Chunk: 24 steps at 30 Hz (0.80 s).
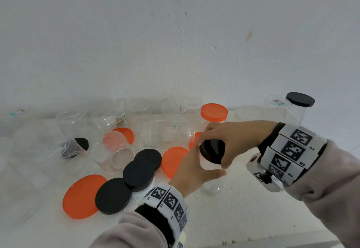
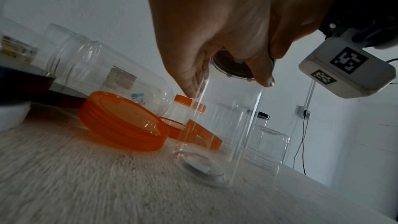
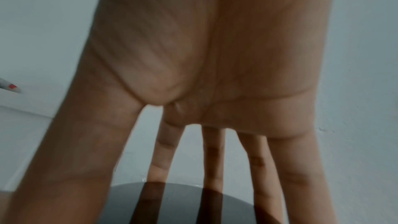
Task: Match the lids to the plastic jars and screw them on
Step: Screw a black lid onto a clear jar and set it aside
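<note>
Nearest to you, your grey sleeves are entering from the bottom edge of the head view, both cut off by the frame. Your left hand (image 1: 191, 171) is wrapping around the upper part of a clear jar (image 2: 224, 125), thumb on one side and fingers curled on the other; the jar is standing upright on the white table (image 1: 243, 208), and from above your hands are hiding most of it, so only its base is showing. Your right hand (image 1: 233, 140) is coming from above and is gripping a black lid (image 1: 212, 151) by its rim with curled fingertips. The lid is sitting on the mouth of the jar; how far it is screwed on, you cannot tell. In the right wrist view the palm is filling almost the whole picture and the lid is only a dark blurred shape under the fingers (image 3: 212, 159).

Just left of your hands, three black lids (image 1: 139, 172) are overlapping each other, with a large orange lid (image 1: 82, 196) partly under one of them. Further back, many clear jars are lying and standing near the wall (image 1: 175, 33); their outlines are hard to separate. One jar with an orange lid (image 1: 213, 112) and one with a black cap (image 1: 300, 99) are standing at the back.
</note>
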{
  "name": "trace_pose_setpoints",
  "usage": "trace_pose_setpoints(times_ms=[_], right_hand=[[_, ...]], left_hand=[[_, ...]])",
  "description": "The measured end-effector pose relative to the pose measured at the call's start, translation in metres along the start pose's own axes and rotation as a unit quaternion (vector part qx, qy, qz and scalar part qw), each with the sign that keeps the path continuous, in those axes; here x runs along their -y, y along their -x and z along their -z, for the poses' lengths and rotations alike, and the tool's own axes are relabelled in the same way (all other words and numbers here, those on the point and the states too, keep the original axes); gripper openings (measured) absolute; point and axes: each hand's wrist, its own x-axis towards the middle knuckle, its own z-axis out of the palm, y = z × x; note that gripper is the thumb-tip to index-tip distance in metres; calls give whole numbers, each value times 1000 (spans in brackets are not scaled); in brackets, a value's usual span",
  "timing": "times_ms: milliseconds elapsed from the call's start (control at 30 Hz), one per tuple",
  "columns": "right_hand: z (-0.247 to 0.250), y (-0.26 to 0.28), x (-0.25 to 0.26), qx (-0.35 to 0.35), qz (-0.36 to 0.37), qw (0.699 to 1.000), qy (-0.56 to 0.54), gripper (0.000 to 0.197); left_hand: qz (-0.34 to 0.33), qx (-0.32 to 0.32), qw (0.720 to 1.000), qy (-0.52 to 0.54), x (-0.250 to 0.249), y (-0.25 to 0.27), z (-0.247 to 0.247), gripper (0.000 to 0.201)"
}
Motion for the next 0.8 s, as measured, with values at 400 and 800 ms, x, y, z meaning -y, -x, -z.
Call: trace_pose_setpoints(times_ms=[400, 800], right_hand=[[-12, -10, 0, -80, -72, 994, 12, 70], [-3, -7, 0, -55, -21, 998, -2, 61]], left_hand=[[6, 6, 1000, -1, 0, 1, 0, 71], [-4, 1, 1000, -8, -1, 2, 1, 75]])
